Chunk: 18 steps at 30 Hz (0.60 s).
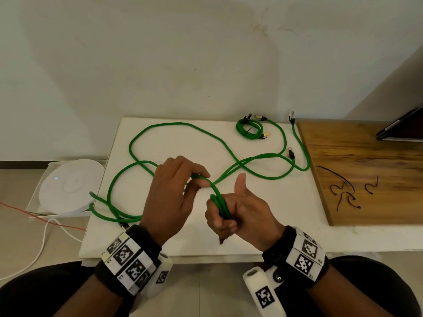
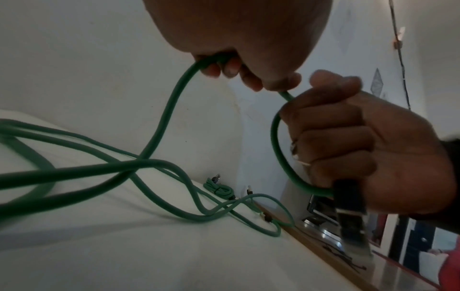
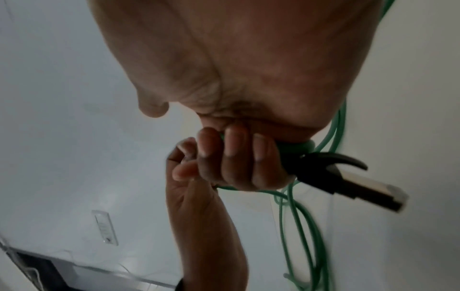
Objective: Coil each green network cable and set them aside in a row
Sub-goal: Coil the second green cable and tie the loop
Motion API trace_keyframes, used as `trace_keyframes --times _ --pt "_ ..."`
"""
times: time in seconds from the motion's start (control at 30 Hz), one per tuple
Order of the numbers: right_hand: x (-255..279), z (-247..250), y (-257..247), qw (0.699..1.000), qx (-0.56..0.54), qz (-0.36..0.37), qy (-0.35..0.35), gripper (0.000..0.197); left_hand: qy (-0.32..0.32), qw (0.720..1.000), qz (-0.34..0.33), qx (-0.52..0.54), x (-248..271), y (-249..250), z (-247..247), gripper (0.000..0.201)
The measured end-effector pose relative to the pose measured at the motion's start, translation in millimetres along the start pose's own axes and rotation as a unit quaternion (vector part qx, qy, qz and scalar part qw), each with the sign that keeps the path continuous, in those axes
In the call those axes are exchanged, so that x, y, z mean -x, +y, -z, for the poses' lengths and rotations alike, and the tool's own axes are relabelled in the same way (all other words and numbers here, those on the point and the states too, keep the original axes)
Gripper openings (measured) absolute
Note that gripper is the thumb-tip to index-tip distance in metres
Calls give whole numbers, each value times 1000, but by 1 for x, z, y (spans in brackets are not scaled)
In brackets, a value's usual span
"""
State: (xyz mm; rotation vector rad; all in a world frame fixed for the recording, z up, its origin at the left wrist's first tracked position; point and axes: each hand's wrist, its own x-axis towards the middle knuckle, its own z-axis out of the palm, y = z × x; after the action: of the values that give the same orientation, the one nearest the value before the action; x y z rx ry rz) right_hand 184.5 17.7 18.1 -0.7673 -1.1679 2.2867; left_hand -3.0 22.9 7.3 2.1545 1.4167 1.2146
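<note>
A long green network cable [image 1: 183, 126] sprawls in loops over the white table top [image 1: 286, 213]. My right hand [image 1: 231, 213] grips a small bunch of its turns in a fist, thumb up; the black plug [image 3: 348, 181] sticks out below the fist. My left hand [image 1: 183, 186] pinches the same cable [image 2: 174, 102] just left of that bunch, above the table. A second green cable [image 1: 250, 129], coiled and tied, lies at the back right of the white top. Another loose green cable [image 1: 302, 152] runs along the right edge.
A wooden board [image 1: 366, 175] with several dark twist ties [image 1: 343, 191] adjoins the white top on the right. A dark flat device [image 1: 402, 129] sits at its far corner. A white round device [image 1: 68, 186] with white and red wires lies on the floor, left.
</note>
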Motion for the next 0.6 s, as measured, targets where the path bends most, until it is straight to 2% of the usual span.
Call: trace_keyframes --times 0.1,0.17,0.3,0.37,0.47,0.53,0.6 --pt "2 -5 -4 996 -64 46 -44 80 -32 999 27 17 -2 -4 -1 25" --pt "4 -7 -7 990 -102 82 -46 75 -64 996 32 45 -2 -4 0 28" --pt "10 -6 -12 970 -206 126 -15 67 -187 972 53 135 1 5 -5 23" --pt "10 -3 -12 954 -267 137 -4 62 -245 962 53 103 4 10 -10 26" --pt "10 1 -14 930 -329 162 25 54 -330 941 61 41 8 12 -15 59" --pt "10 5 -16 913 -357 183 78 50 -353 934 51 -12 10 14 -16 75" --pt "10 10 -17 889 -395 200 119 47 -344 938 24 -40 12 14 -16 82"
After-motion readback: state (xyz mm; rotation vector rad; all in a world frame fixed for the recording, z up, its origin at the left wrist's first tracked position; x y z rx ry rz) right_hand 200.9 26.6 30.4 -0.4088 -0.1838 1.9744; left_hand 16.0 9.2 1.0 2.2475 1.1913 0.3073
